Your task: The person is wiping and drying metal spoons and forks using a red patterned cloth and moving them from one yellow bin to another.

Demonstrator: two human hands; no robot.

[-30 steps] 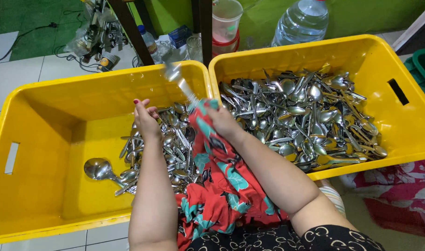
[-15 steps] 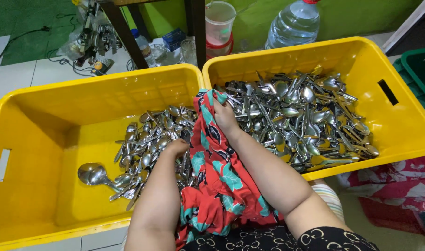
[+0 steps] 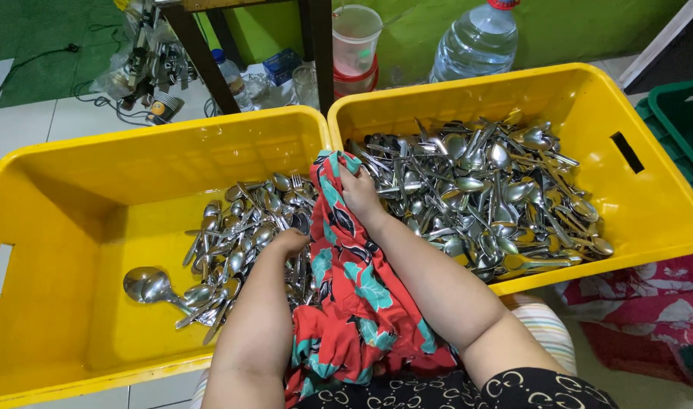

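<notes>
A red cloth with teal leaf print (image 3: 354, 295) hangs from my right hand (image 3: 359, 193), which grips its top edge at the rim between two yellow bins. Beside that hand the right bin (image 3: 657, 197) is heaped with steel spoons and forks (image 3: 483, 197). My left hand (image 3: 288, 242) reaches down into the left bin (image 3: 66, 227) and rests among a smaller pile of spoons and forks (image 3: 244, 231); its fingers are hidden behind the wrist. A large ladle (image 3: 151, 286) lies alone left of that pile.
Behind the bins stand a dark table leg (image 3: 321, 53), a plastic cup (image 3: 356, 38), a big water bottle (image 3: 475, 42) and a small bottle (image 3: 229, 72). A green crate (image 3: 683, 113) sits at the right. Red patterned fabric (image 3: 642, 295) lies below the right bin.
My left hand, raised over the left bin a second ago, has dropped into the cutlery pile. The spoon held up in the cloth is gone from view. The cloth now hangs lower.
</notes>
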